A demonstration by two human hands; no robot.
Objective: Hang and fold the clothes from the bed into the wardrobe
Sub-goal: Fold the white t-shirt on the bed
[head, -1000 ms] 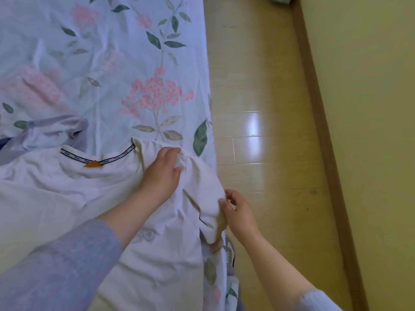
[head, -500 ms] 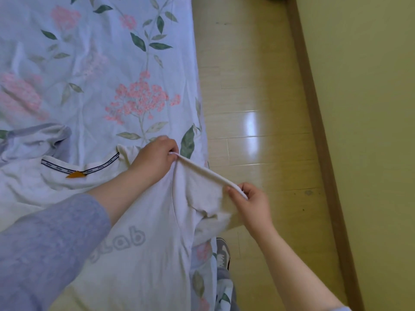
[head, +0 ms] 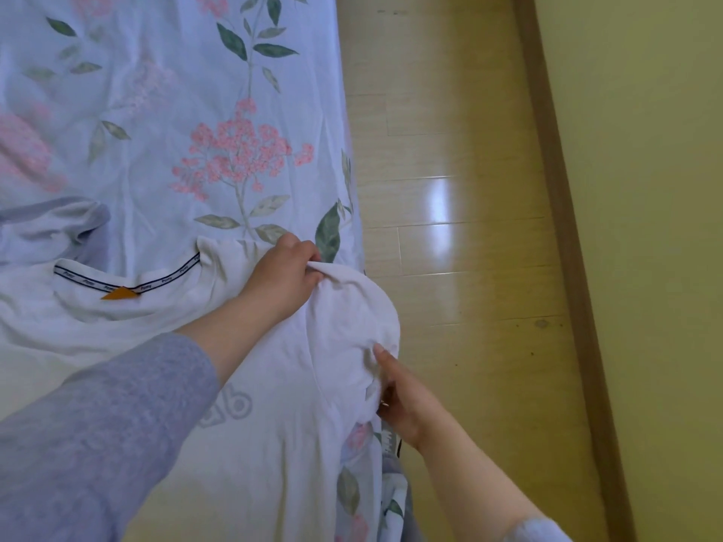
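Lying flat on the floral bed sheet (head: 176, 111), close to its right edge, is the white T-shirt (head: 274, 385), collar (head: 129, 283) toward the far side. An orange tag (head: 119, 294) shows inside the neck. Pale grey lettering (head: 231, 404) shows on the chest, partly hidden by the left forearm.

Left hand (head: 283, 277): fingers curled, pinching a ridge of cloth at the top of the right sleeve (head: 352, 314).

Right hand (head: 405, 404): thumb pressed on top of the sleeve's lower end, fingers curled into the fabric below (how far they reach under, I cannot tell). The sleeve bulges in a rounded fold between the two hands, overhanging the bed edge.

A pale grey garment (head: 54, 228) lies crumpled just beyond the collar at left. Wooden floor (head: 450, 228) and yellow wall (head: 645, 189) are on the right.
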